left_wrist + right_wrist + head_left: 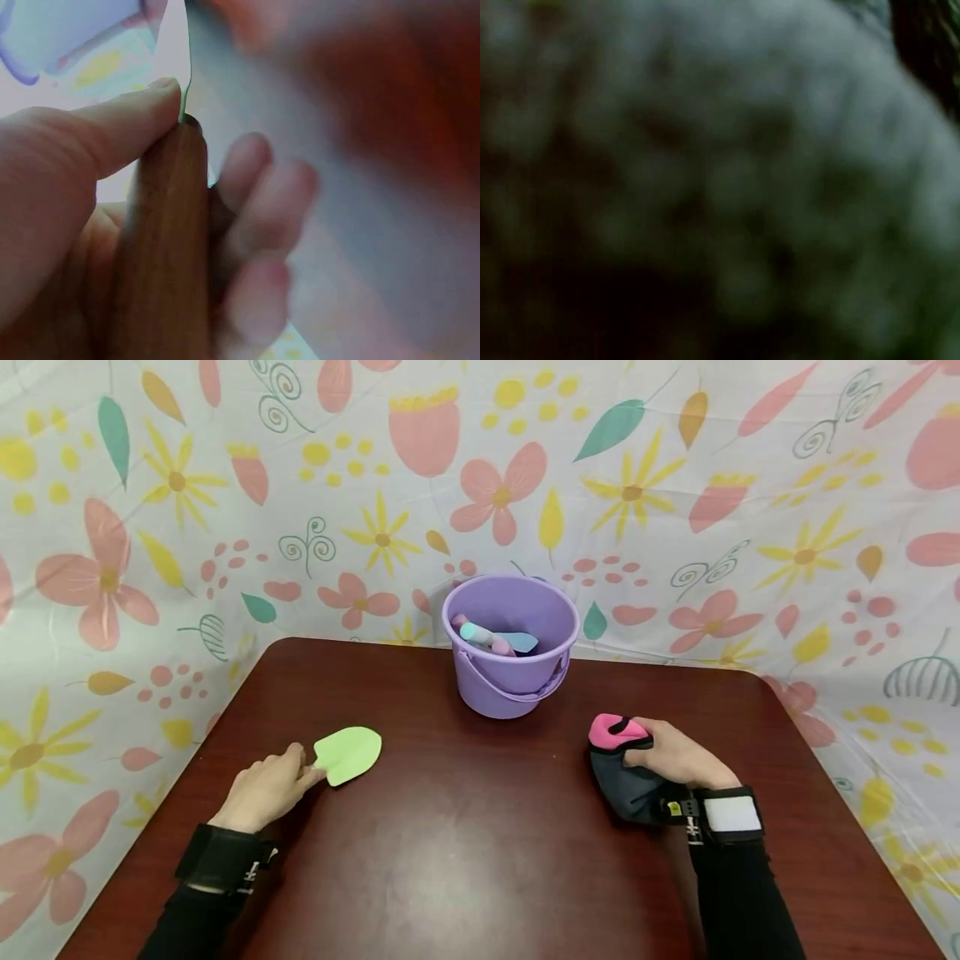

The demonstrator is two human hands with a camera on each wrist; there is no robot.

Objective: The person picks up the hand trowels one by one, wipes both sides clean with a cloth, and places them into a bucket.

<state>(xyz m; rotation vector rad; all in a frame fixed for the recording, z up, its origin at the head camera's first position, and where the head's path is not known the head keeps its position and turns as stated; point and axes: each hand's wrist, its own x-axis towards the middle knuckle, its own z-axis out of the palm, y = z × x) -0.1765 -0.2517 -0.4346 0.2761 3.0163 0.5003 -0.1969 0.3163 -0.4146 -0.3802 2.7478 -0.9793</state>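
In the head view my left hand (pixel 264 789) is at the left of the table, gripping a small hand trowel with a light green blade (pixel 348 754). The left wrist view shows its brown wooden handle (pixel 169 247) lying along the palm, the thumb pressed near the base of the blade. Over on the right, my right hand (pixel 681 753) grips a soft dark grey fabric item (pixel 626 787) with a pink top (pixel 611 732); its exact kind is unclear. A blurred dark surface (pixel 727 172) fills most of the right wrist view.
A purple bucket (pixel 491 689) with its handle hanging down stands at the table's back middle. Inside lie several pastel tools, including one with a light blue blade (pixel 519 642). The brown table (pixel 450 860) meets a flower-patterned cloth (pixel 300 602) behind it.
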